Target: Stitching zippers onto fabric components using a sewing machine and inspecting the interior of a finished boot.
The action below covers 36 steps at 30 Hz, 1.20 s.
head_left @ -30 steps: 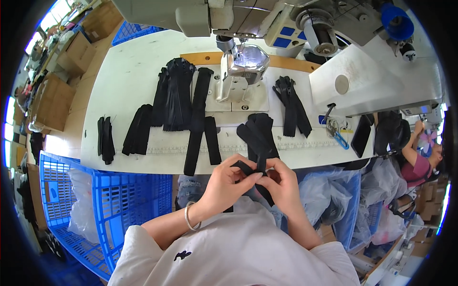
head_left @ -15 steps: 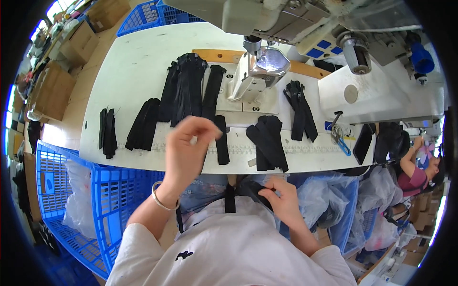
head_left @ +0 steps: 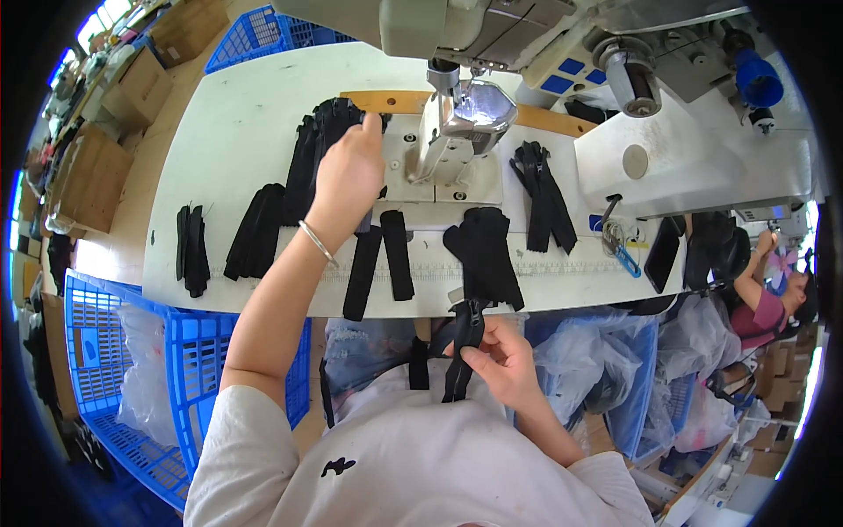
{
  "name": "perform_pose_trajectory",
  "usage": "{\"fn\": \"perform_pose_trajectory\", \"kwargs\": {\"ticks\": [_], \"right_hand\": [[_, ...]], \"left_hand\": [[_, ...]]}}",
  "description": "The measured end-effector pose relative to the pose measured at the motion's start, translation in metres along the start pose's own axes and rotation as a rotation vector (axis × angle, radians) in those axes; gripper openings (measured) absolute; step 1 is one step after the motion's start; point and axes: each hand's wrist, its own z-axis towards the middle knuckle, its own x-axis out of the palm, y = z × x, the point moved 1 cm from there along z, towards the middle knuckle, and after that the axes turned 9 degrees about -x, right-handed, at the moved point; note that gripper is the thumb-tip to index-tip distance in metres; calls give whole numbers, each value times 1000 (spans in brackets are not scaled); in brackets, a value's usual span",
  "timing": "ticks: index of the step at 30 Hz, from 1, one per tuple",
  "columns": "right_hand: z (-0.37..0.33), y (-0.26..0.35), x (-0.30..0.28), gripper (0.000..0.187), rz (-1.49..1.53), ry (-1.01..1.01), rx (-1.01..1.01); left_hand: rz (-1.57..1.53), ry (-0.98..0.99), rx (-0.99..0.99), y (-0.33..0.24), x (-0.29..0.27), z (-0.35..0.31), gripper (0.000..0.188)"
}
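My right hand, near my lap at the table's front edge, pinches a black zipper with a metal slider. My left hand reaches over the table to the right side of a thick pile of black zippers. Its fingers look drawn together, but what is under them is hidden. Below that hand lie two short black strips. A black bundle of strips rests at the front edge, just beyond my right hand.
A sewing machine stands at the table's middle back. More black zippers lie to its right, near blue-handled snips and a phone. Smaller black bundles lie left. Blue crates flank me; another person sits far right.
My left hand has moved up and away from the front edge to the zipper pile. My right hand has raised the zipper, so its slider now shows.
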Motion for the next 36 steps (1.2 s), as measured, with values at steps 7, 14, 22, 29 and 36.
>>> {"fn": "perform_pose_trajectory", "kwargs": {"ticks": [7, 14, 22, 29, 36], "right_hand": [[0, 0, -11, 10, -88, -43, 76], [18, -2, -6, 11, -97, -142, -9], [23, -9, -2, 14, -258, -175, -154], [31, 5, -6, 13, -258, -172, -35], [47, 15, -4, 12, -283, -203, -323]], "left_hand": [[-12, -285, 6, 17, -43, -12, 26], [-57, 102, 124, -8, -7, -82, 25], [-188, 107, 86, -4, 1, -76, 24], [-61, -39, 242, -13, -9, -78, 10], [-792, 458, -91, -61, -46, -98, 8]]}}
